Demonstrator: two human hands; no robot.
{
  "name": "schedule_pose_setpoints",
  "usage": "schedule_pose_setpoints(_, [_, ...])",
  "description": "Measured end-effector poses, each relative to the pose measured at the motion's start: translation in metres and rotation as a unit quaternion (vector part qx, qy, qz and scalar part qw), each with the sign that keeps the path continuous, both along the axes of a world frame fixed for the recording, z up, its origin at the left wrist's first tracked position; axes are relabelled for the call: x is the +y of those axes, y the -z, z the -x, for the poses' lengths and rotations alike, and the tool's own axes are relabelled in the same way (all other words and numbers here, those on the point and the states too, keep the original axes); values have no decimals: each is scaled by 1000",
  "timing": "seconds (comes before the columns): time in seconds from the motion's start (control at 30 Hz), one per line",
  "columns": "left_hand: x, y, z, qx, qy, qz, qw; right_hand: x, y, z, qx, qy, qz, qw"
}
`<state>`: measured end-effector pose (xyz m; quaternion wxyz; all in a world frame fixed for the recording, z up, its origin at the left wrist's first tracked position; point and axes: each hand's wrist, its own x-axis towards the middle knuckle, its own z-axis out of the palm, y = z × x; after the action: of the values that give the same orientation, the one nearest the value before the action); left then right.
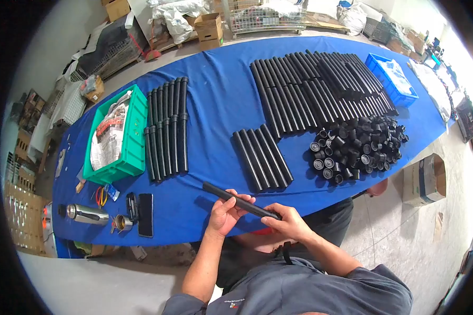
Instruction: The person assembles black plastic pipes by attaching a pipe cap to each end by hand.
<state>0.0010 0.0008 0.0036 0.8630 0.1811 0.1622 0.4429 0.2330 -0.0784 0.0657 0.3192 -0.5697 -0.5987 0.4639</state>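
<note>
Blue cloth (218,100) under tubes (318,97) — cage (268,22) beyond

I was in what looked like a workshop w/ storage: rows of black tubes (299,107), a heap of black caps (355,147) & a green crate (136,144) on my blue-covered desk (215,121); wire cages (268,20), cardbd boxes (209,32) & white bags (176,26) stood beyond.

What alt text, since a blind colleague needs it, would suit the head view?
A person's left hand holds a black tube near its middle and their right hand grips one end, at a blue-covered table. Beyond lie rows of similar tubes and a heap of black caps, with a green crate on the left and a blue crate on the right.
</note>
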Motion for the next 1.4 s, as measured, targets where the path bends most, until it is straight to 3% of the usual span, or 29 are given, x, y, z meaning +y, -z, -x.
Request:
schedule_pose_setpoints(0.03, [1, 0, 0, -2, 0, 1, 1000, 1, -2, -1, -2, -8, 41, 999])
schedule_pose_setpoints(0.13, [1, 1, -1, -12, -3, 3, 1000, -5, 15, 8, -156, 6, -238, 959])
schedule_pose_setpoints(0.17, [1, 2, 0, -15, -4, 1, 1000, -3, 18, 12, -87, 37, -240, 966])
schedule_pose_setpoints(0.23, [1, 3, 1, -16, -4, -2, 1000, 3, -2, 4, 33, 10, 39, 999])
schedule_pose_setpoints(0.27, [1, 2, 0, -13, -2, -3, 1000, 4, -8, 0, 94, -4, 180, 979])
schedule_pose_setpoints(0.33, [1, 1, -2, -6, -2, 3, 1000, -1, 11, 2, -46, -2, -48, 998])
schedule_pose_setpoints(0.4, [1, 0, -2, 3, -9, 15, 1000, -1, 18, 4, -173, -5, -275, 946])
schedule_pose_setpoints(0.43, [0, 1, -1, -4, -10, 13, 1000, -1, 19, 7, -121, 19, -250, 960])
schedule_pose_setpoints(0.5, [1, 6, 2, -18, -9, 7, 1000, 3, 5, -1, 40, 13, 36, 998])
schedule_pose_setpoints(0.53, [1, 6, 2, -18, -10, 5, 1000, 6, -3, -5, 119, 11, 180, 976])
schedule_pose_setpoints(0.63, [2, 5, -1, -14, -17, 2, 1000, 10, 14, -5, -18, -21, -94, 995])
schedule_pose_setpoints(0.67, [1, 4, -2, -9, -25, 5, 1000, 10, 24, -3, -61, -31, -195, 979])
schedule_pose_setpoints(0.77, [1, 2, -2, -19, -31, 9, 999, 8, 34, 3, -187, -5, -335, 924])
schedule_pose_setpoints(0.8, [1, 2, -1, -26, -31, 10, 999, 7, 31, 4, -79, 7, -194, 978])
schedule_pose_setpoints(0.83, [2, 3, 0, -26, -29, 2, 999, 6, 21, 5, 28, 16, -43, 999])
schedule_pose_setpoints(0.87, [3, 4, 1, -38, -11, -3, 999, 4, 10, 5, 130, 24, 113, 985])
schedule_pose_setpoints(0.9, [3, 4, 1, -36, -12, -3, 999, 7, -3, 5, 172, 26, 190, 966])
schedule_pose_setpoints(1.0, [9, 6, -1, -47, -11, -11, 999, 14, 15, 1, 3, 1, -65, 998])
schedule_pose_setpoints(1.03, [10, 6, -2, -55, -15, -6, 998, 16, 13, -1, 9, 9, -39, 999])
schedule_pose_setpoints(1.07, [10, 6, -1, -63, -18, -1, 998, 20, 17, -3, -35, -3, -110, 993])
schedule_pose_setpoints(1.17, [3, 2, -2, -23, -59, -13, 998, 22, 22, -2, -33, -6, -182, 983])
schedule_pose_setpoints(1.27, [-5, -20, 8, 193, -6, 26, 981, 20, 33, -4, -12, 11, -206, 978])
schedule_pose_setpoints(1.33, [-11, -35, 16, 395, 103, -19, 913, 18, 34, -5, 38, 44, -122, 991])
schedule_pose_setpoints(1.4, [-20, -65, 13, 559, 102, -124, 813, 20, 36, -6, 43, 49, -122, 990])
